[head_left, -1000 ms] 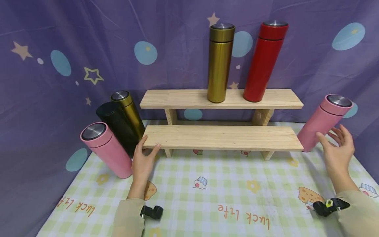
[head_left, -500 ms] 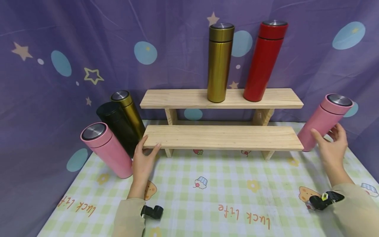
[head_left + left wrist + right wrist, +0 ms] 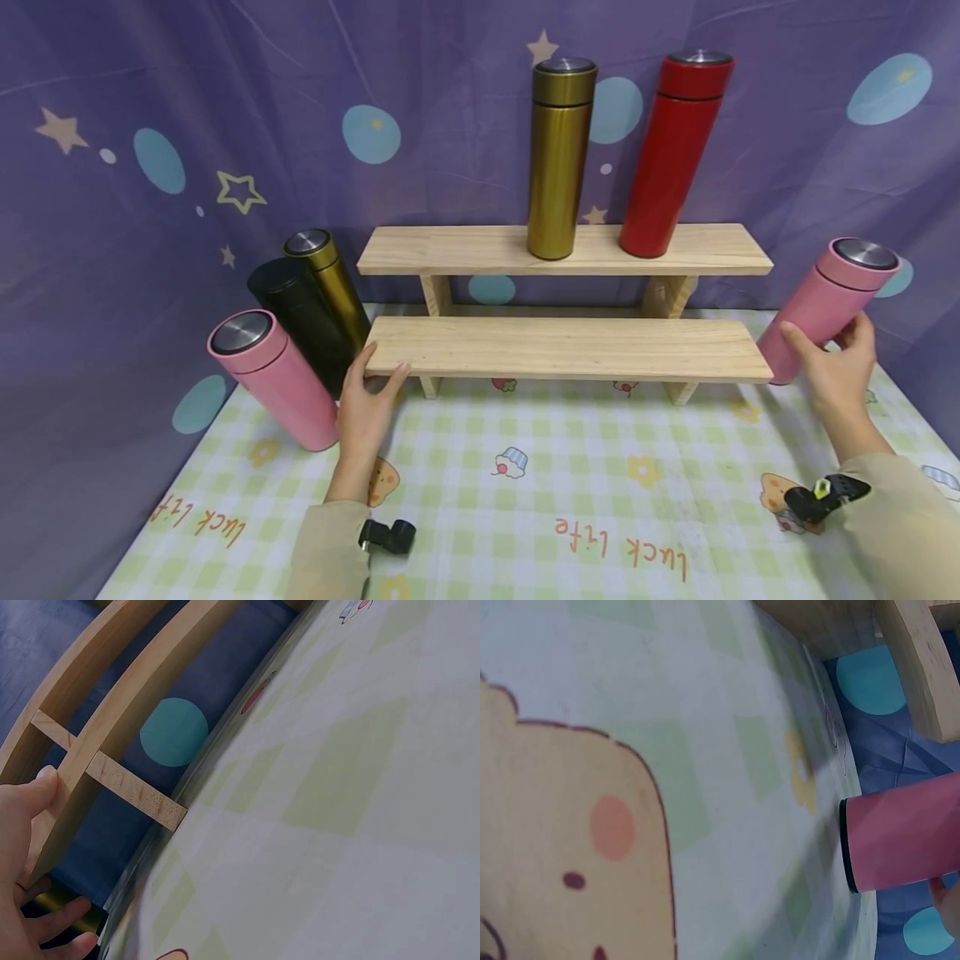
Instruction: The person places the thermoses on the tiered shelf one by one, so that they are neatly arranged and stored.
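At the right end of a two-tier wooden shelf is a pink thermos bottle with a silver-topped lid. My right hand grips its lower body, thumb on the near side and fingers partly hidden behind it. The right wrist view shows the dark base rim of this pink thermos close to the cloth. My left hand holds the left front corner of the lower board, thumb on the board and fingers around its end. A gold thermos and a red thermos stand on the upper board.
Left of the shelf stand another pink thermos, a black thermos and a second gold thermos, close together beside my left hand. A checked cloth covers the table. A purple curtain hangs right behind the shelf.
My right hand has moved left onto the pink thermos, and its fingers have gone from loosely around it to gripping it. The left hand stays on the shelf corner.
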`<state>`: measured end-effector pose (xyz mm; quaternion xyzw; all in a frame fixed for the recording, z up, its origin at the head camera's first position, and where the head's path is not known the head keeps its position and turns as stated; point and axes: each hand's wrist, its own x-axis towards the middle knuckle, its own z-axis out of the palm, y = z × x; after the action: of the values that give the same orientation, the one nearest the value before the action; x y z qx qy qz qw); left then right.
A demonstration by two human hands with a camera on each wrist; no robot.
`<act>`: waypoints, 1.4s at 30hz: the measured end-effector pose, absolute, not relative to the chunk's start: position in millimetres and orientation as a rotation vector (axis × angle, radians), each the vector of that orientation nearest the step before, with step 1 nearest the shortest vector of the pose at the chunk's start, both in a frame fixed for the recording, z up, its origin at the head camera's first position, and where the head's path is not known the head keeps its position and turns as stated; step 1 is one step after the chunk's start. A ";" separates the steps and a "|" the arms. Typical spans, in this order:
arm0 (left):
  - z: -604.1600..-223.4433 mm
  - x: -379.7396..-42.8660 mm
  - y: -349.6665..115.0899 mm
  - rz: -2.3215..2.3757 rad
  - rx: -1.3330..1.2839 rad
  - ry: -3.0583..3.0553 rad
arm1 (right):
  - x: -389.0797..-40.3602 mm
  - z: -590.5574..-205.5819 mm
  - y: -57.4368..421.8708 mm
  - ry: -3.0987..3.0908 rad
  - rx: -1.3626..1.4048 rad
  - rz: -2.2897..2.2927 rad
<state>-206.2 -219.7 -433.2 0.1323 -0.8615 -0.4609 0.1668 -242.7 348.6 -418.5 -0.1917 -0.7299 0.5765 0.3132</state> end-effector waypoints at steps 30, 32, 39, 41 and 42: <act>-432.3 -206.5 -218.4 -1.324 0.372 -2.460 | -218.7 -384.4 350.4 -1.926 -0.525 1.405; -432.1 -206.2 -218.3 -1.323 0.372 -2.459 | -215.7 -380.1 349.2 -1.914 -0.508 1.401; -432.2 -206.1 -218.3 -1.324 0.373 -2.455 | -206.6 -367.8 344.1 -1.868 -0.449 1.404; -432.3 -206.0 -218.5 -1.320 0.380 -2.455 | -204.4 -365.0 343.1 -1.869 -0.423 1.390; -432.4 -205.9 -218.7 -1.319 0.381 -2.455 | -203.6 -363.6 342.6 -1.861 -0.404 1.388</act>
<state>-205.9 -218.7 -432.4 0.1337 -0.8610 -0.4626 0.1638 -203.6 342.6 -363.6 -0.1583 -0.7297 0.5443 0.3824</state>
